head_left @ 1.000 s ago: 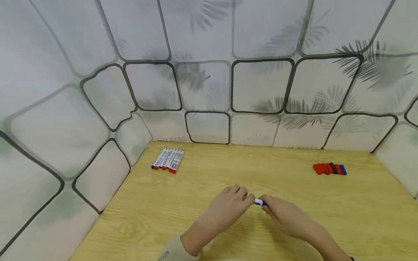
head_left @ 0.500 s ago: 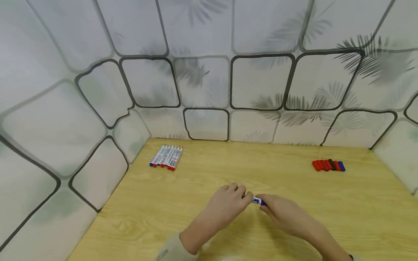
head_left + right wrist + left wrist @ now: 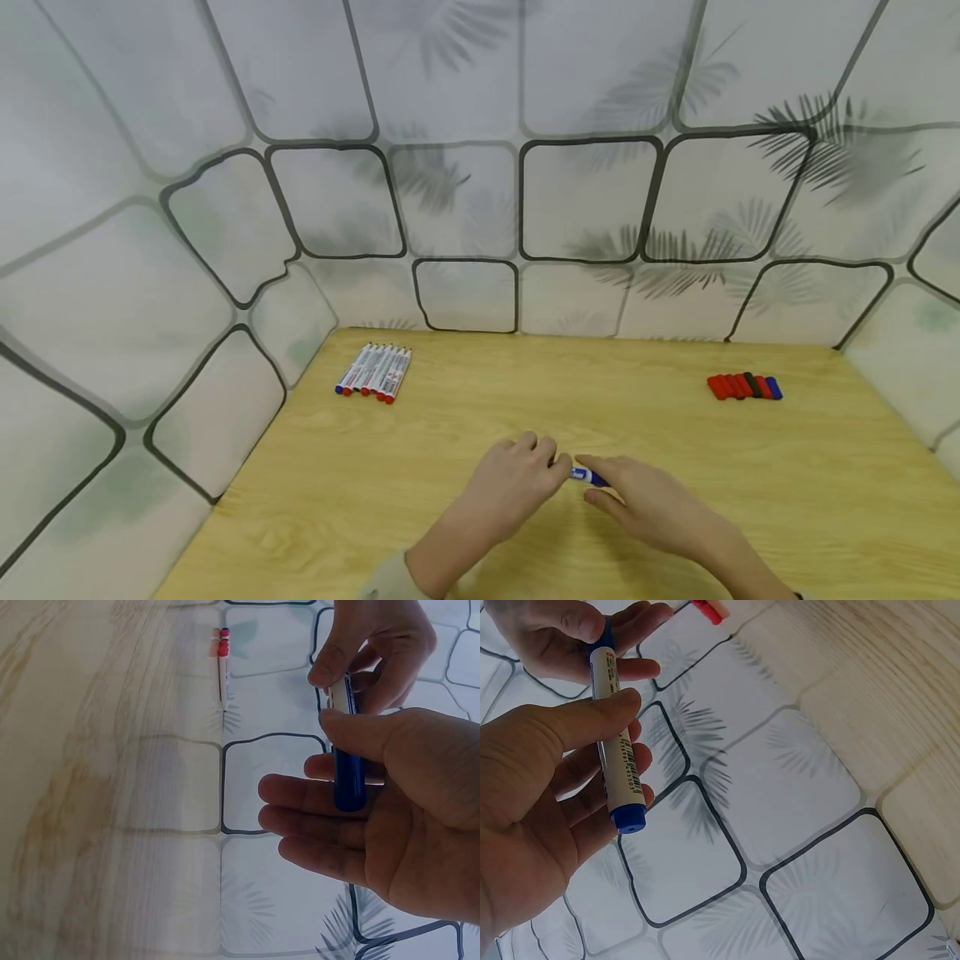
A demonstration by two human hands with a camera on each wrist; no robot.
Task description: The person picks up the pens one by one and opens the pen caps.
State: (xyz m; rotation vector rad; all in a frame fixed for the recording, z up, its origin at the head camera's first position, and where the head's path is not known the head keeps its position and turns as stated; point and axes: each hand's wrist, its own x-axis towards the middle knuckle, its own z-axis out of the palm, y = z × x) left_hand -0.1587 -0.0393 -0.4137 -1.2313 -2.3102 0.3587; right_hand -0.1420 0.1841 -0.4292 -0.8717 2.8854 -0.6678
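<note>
Both hands meet over the table around a white marker with a blue cap and a blue end plug. My left hand grips its white barrel, thumb on one side and curled fingers on the other. At the capped end, my right hand has its thumb and straight forefinger spread on either side of the cap. In the right wrist view, that thumb crosses in front of the marker, and the other fingers extend straight behind the cap. Whether the right fingertips press on it is hard to tell.
A row of several white markers, blue and red ends toward me, lies at the back left of the wooden table. Several red, black and blue caps lie side by side at the back right. A patterned wall borders the table behind.
The right thumb and forefinger have spread apart around the cap, and that hand has shifted slightly left along the marker. The left hand keeps its grip. The view has shifted slightly.
</note>
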